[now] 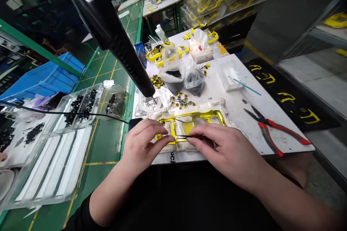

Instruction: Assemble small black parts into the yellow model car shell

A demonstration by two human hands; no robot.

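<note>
A yellow plastic frame (195,114) with open windows lies on a lumpy whitish padded holder (221,105) at the near edge of the table. My left hand (146,140) is at its left end, thumb and index finger curled around the near left edge. In my right hand (221,148) is a pair of thin black tweezers (199,136), pinched between thumb and fingers. Their tips point left into the frame, close to my left thumb. Whether the tips grip anything is too small to tell. Small yellow-and-black parts (182,101) lie just beyond the frame.
Red-handled pliers (271,124) rest at right. A black screwdriver-like tool (119,43) hangs over the left side. Beyond are bags of black parts (173,75), a tissue box (200,51) and a clear tray (230,75). Trays (89,126) cover the green bench at left.
</note>
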